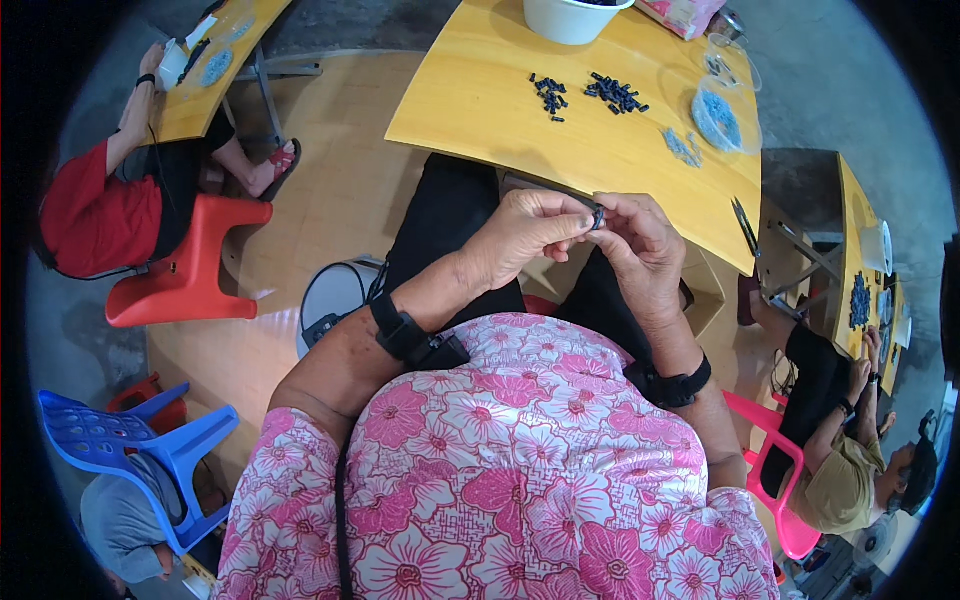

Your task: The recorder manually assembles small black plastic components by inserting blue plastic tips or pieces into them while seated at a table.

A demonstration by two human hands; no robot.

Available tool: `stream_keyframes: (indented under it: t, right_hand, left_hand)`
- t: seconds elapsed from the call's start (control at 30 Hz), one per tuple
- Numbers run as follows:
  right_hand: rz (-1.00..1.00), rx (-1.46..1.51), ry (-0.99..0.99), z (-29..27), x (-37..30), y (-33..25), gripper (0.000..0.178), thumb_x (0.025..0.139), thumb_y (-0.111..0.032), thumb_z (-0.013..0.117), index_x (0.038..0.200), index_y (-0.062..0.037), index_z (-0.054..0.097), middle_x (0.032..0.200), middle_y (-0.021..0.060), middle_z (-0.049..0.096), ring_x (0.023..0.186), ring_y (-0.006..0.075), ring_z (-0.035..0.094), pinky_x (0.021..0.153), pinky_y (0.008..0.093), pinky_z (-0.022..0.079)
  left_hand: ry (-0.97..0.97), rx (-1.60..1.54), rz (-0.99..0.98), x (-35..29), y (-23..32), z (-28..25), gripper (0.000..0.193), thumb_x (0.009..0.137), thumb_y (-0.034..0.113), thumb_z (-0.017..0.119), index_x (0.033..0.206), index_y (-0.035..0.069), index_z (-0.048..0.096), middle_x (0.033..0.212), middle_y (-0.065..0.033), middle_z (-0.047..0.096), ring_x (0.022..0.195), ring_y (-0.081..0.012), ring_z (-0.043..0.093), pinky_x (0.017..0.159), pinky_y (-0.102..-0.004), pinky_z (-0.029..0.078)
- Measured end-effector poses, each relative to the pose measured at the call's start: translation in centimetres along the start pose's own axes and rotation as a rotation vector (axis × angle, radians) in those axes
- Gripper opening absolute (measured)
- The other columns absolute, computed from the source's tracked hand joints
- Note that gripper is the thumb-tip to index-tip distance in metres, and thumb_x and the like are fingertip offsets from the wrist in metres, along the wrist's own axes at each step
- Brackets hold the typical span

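My left hand (528, 236) and my right hand (642, 250) meet just off the near edge of the yellow table. Pinched between their fingertips is a small black cylindrical part (598, 216), mostly covered by the fingers. Both hands are closed on it. Beyond them on the tabletop lie two loose piles of similar short black parts, a smaller pile (549, 96) and a larger pile (616, 95). To the right a few small pale-blue pieces (682, 148) are scattered beside a clear bowl of blue pieces (722, 122).
A white tub (572, 20) holding dark parts stands at the table's far side, near a pink bag (682, 14). Black tweezers (745, 228) lie at the right edge. Co-workers sit left and right, by a red stool (190, 265) and a blue chair (180, 455).
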State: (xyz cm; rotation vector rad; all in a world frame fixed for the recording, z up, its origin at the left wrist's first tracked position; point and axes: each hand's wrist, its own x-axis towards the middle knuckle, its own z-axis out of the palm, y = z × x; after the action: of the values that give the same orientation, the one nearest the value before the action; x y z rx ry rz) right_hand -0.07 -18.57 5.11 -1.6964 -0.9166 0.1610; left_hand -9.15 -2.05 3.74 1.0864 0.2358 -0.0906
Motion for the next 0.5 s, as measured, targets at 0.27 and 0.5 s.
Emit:
stream_keyframes:
  t: [0.27, 0.5]
  right_hand:
    - [0.036, 0.017, 0.022, -0.2, 0.6, 0.9, 0.034, 0.078, 0.001, 0.074, 0.111, -0.0048, 0.068, 0.092, 0.0063, 0.066, 0.085, 0.0154, 0.065, 0.075, 0.0262, 0.052]
    - [0.070, 0.035, -0.003, -0.2, 1.3, 1.9, 0.034, 0.080, 0.000, 0.074, 0.112, -0.0048, 0.067, 0.091, 0.0061, 0.065, 0.083, 0.0142, 0.065, 0.073, 0.0255, 0.052]
  left_hand:
    - [0.007, 0.098, 0.007, 1.3, 0.2, -0.1, 0.024, 0.093, 0.025, 0.068, 0.105, 0.004, 0.071, 0.083, 0.0023, 0.063, 0.069, -0.0054, 0.054, 0.064, -0.0215, 0.047]
    - [0.071, 0.021, 0.023, 2.1, 0.0, 0.0, 0.022, 0.094, 0.020, 0.066, 0.102, 0.000, 0.071, 0.081, -0.0003, 0.064, 0.067, -0.0048, 0.055, 0.060, -0.0201, 0.049]
